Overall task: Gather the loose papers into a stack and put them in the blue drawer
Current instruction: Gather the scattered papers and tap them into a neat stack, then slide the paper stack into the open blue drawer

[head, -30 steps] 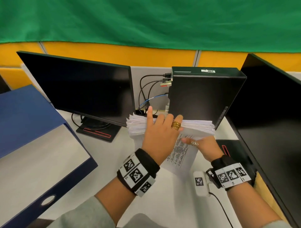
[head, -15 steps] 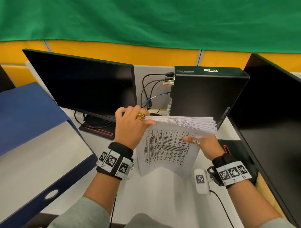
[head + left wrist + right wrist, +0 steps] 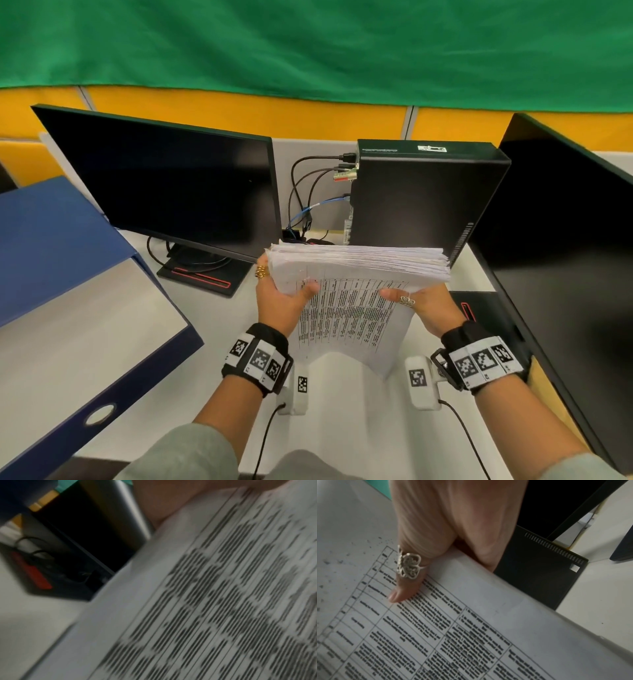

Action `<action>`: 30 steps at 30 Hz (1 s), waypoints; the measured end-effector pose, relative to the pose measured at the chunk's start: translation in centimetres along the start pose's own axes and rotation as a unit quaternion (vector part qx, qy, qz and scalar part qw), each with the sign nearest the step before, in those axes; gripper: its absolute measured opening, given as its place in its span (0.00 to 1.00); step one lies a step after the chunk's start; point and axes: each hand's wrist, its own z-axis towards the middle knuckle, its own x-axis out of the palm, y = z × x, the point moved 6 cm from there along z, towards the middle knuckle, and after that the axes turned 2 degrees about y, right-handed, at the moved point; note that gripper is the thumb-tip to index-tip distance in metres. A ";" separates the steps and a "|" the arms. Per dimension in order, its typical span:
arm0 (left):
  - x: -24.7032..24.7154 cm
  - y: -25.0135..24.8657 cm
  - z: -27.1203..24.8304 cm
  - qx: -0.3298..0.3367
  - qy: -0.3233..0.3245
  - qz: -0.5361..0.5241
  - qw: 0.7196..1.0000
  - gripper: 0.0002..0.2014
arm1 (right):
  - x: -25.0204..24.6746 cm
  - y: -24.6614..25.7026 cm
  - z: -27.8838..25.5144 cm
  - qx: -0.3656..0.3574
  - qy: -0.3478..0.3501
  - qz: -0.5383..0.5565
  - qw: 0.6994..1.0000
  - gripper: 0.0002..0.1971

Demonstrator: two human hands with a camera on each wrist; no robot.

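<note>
A thick stack of printed papers [image 3: 356,270] stands tilted up on the white desk [image 3: 164,387], its printed table face toward me. My left hand [image 3: 281,298] grips its left edge, thumb on the front face, fingers behind. My right hand [image 3: 421,305] grips the right edge, ringed thumb [image 3: 406,582] pressed on the front sheet [image 3: 453,635]. The left wrist view shows the blurred printed page [image 3: 214,601] close up. The blue box file [image 3: 61,274] lies open at the left, a white surface showing inside.
A black monitor [image 3: 164,192] with its stand [image 3: 202,274] is behind the stack at the left. A black computer case [image 3: 421,198] with cables stands right behind the papers. Another dark monitor [image 3: 565,246] fills the right side.
My left hand slid from the top of the stack to its left edge and took hold. The stack has tipped up from lying flat to standing on its lower edge.
</note>
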 end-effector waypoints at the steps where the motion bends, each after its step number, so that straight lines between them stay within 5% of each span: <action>1: 0.0 1.0 -0.1 -0.027 0.017 0.009 0.999 0.29 | -0.1 -0.2 -0.1 0.005 0.001 -0.003 1.000 0.29; 5: -0.2 4.0 -0.9 -0.072 0.049 0.033 0.996 0.24 | 0.2 -2.4 -1.1 0.036 -0.015 -0.042 0.998 0.27; 12: -0.3 2.7 -1.2 -0.065 -0.035 0.054 0.996 0.20 | 1.3 -2.4 -1.2 0.017 -0.106 -0.052 0.993 0.15; 20: -4.9 -4.5 -3.0 -0.011 -0.096 0.108 0.990 0.31 | 5.5 5.3 0.2 -0.052 -0.002 -0.139 0.989 0.22; 26: -12.2 -10.5 -7.0 -0.004 -0.161 0.163 0.973 0.34 | 13.6 9.5 0.9 -0.037 0.150 -0.128 0.980 0.23; 30: -18.1 -10.9 -10.2 -0.066 -0.197 0.142 0.968 0.20 | 20.6 8.4 0.8 0.021 0.244 -0.142 0.959 0.25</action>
